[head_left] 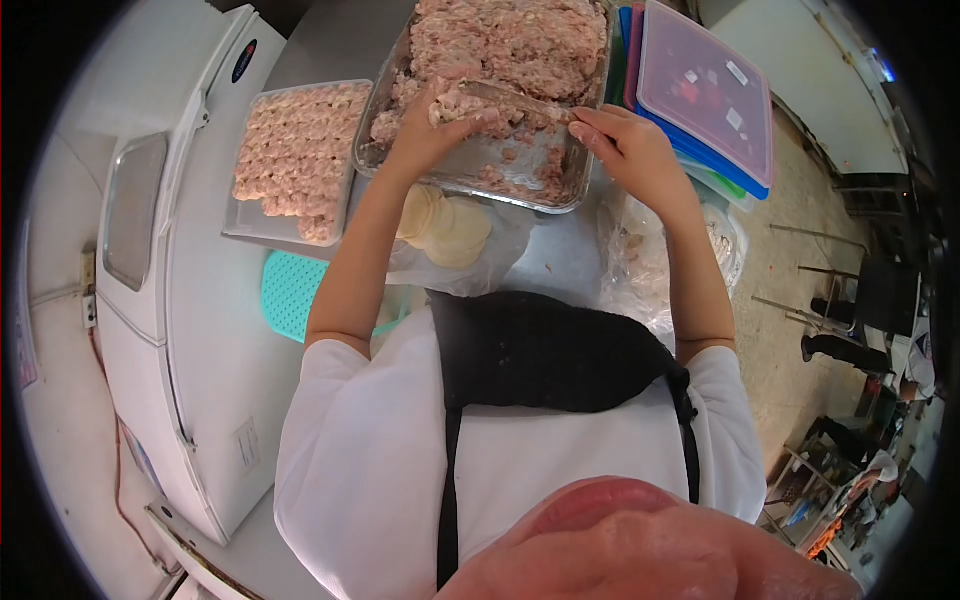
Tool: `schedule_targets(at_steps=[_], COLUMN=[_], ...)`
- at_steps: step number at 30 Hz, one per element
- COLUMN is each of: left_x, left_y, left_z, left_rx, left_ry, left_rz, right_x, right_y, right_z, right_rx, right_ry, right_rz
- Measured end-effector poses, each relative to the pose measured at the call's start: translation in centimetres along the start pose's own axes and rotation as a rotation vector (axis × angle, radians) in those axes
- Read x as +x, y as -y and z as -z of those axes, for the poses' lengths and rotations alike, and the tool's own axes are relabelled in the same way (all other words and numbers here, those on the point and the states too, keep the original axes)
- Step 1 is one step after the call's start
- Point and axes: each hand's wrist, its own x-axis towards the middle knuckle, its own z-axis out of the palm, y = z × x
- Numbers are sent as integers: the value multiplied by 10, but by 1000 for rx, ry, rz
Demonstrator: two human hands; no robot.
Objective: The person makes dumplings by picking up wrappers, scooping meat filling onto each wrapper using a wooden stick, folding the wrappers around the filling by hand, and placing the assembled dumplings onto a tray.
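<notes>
A large metal tray (480, 187) of pinkish ground meat (510, 40) lies in front of me, its near part scraped down to bare metal. Over its near left side, my left hand (425, 135) is cupped around a small lump of ground meat (458, 106), thumb extended; whether a wrapper lies under the lump is hidden. My right hand (630, 150), above the tray's right side, pinches the end of a long flat spreading blade (525, 103). The blade slants leftward to the lump. Below the tray sits a stack of pale round dough wrappers (445, 230).
At left, a white container (240, 225) holds rows of meat-filled dumplings (300, 150), beside a white freezer (190, 280). A turquoise perforated basket (290, 295) is nearer me. Stacked plastic lids (705, 90) and a clear plastic bag (640, 250) are at right. A person (850, 350) is farther off.
</notes>
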Motion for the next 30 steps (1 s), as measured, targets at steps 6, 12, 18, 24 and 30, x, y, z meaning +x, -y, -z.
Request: schedule_targets(at_steps=[6,12,18,24,30], left_x=[9,-2,0,-13,-23], left_y=[-19,-12,-1,5,-33], left_z=[22,23,18,30,39], left_rx=[8,232,-23,-67,158], left_ry=[312,224,110,274,91], left_rz=[-282,-163,357,279,-294], right_x=[-4,17,16,19,-6], right_y=[-12,-34,-16,-51,2], right_z=[-12,-43,-81,-75,7], right_rx=[260,162,-194,-439,153], right_ry=[185,240,-22,297,138], right_rz=[81,67,106,-25,-144])
